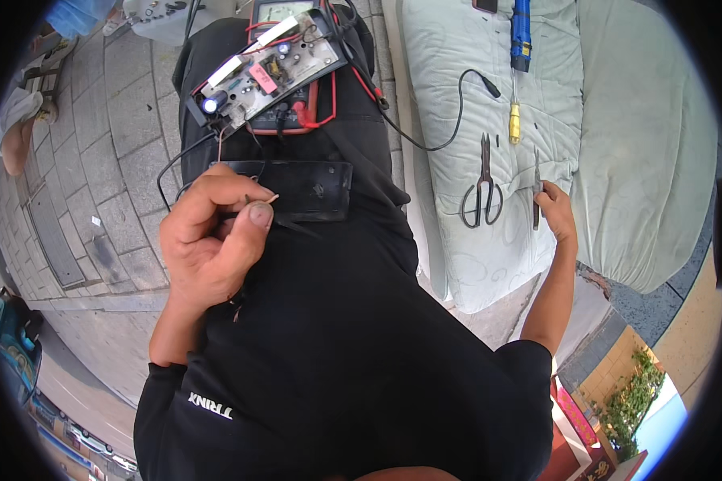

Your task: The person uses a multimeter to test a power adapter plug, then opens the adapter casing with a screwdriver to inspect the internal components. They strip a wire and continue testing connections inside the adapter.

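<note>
My left hand (pixel 217 228) is closed in a pinch over my lap, with a thin wire (pixel 273 198) between thumb and forefinger, its pale tip poking out. Just beyond the fingers lies a black plastic cover (pixel 309 188) on my thighs. Farther up, a circuit board (pixel 273 64) rests tilted over a red-rimmed multimeter (pixel 301 116), and thin leads run from the board toward my left hand. Off to the right, my right hand (pixel 557 212) has its fingers closed on a slim metal tool (pixel 537 172) with a pointed end; its exact kind is unclear.
On the pale cushion (pixel 449 264) lie black-handled scissors (pixel 483 188), a yellow-handled screwdriver (pixel 514 124) and a blue tool (pixel 521 36). A black cable (pixel 449 140) loops across to the cushion. Paving (pixel 96 168) spreads on the left, where another person's leg (pixel 14 144) shows.
</note>
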A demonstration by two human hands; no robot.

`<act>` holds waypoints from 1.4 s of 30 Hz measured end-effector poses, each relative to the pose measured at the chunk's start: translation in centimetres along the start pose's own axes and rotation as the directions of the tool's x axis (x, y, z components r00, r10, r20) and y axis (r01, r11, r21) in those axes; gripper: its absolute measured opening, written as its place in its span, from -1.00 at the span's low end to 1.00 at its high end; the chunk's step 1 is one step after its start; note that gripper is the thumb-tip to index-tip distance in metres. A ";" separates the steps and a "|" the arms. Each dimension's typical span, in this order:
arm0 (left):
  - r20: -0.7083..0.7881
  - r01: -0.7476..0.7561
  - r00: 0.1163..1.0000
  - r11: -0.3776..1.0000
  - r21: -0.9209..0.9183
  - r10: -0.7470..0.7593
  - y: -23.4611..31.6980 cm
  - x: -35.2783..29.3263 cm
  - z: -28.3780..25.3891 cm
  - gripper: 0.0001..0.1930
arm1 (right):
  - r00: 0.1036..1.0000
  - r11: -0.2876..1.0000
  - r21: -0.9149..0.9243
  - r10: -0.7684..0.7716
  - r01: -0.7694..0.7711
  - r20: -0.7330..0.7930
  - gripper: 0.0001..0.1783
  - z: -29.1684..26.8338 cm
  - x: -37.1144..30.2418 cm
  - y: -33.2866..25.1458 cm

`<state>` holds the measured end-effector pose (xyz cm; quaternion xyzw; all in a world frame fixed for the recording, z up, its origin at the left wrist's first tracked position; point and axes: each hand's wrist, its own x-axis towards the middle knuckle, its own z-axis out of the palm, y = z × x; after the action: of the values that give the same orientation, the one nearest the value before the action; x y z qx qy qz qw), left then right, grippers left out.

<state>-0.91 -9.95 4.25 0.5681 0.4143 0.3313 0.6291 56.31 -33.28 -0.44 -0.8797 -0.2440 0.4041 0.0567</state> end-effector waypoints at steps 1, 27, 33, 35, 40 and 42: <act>0.017 -0.061 0.998 0.998 -0.008 0.061 -0.2 0.4 -0.5 -0.91 | 0.998 0.909 0.413 -0.022 0.045 -0.061 -0.32 0.0 -0.5 3.7; -0.094 0.026 0.993 0.925 -0.378 -0.066 -1.4 -1.3 -1.9 -0.89 | 0.160 0.162 0.052 -0.986 0.985 0.050 -0.23 21.3 -13.1 -31.5; -0.084 0.020 0.994 0.898 -0.439 -0.063 -1.9 -1.1 -2.1 -0.87 | 0.137 0.136 0.061 -0.990 0.989 -0.014 -0.27 22.3 -13.0 -31.7; -0.096 0.024 0.993 0.898 -0.438 -0.074 -1.7 -1.1 -2.0 -0.87 | 0.141 0.139 0.072 -0.990 0.988 -0.023 -0.27 22.4 -12.9 -31.7; -0.101 0.031 0.992 0.913 -0.406 -0.078 -1.6 -0.9 -1.8 -0.87 | 0.131 0.131 0.101 -0.991 0.986 0.004 -0.31 22.3 -12.4 -31.5; -0.101 0.040 0.991 0.906 -0.421 -0.091 -1.5 -0.9 -1.7 -0.89 | 0.148 0.148 0.140 -0.989 0.979 0.011 -0.32 22.5 -12.4 -31.3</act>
<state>-2.89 -10.17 2.83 0.3856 0.3891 0.4239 0.7213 20.85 -13.96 2.32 -0.4835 -0.7397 0.3247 0.3372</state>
